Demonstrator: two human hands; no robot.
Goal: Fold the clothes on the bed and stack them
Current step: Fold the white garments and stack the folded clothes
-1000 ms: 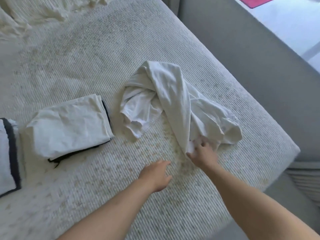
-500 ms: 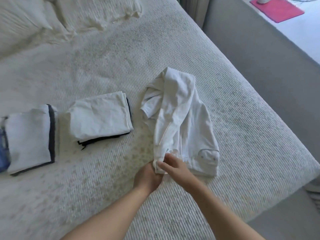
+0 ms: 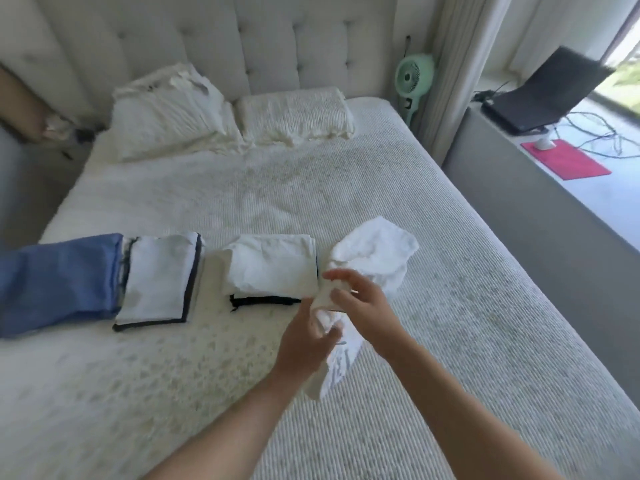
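White crumpled cotton garment [image 3: 374,258]: lifted off the bed, bunched between both hands, one end hanging below the fingers, the other spreading beyond them.
Left hand [image 3: 304,337]: fingers curled round the garment's bunched middle.
Right hand [image 3: 360,303]: fingers loosely bent, touching the cloth; whether they pinch it cannot be told.
Folded white garment with black edge [image 3: 273,268]: just left of the fingers.
Second folded white piece with dark trim [image 3: 159,278]: farther left, touching a folded blue garment [image 3: 59,282].
Ribbed off-white bedspread [image 3: 450,306]: beneath everything.
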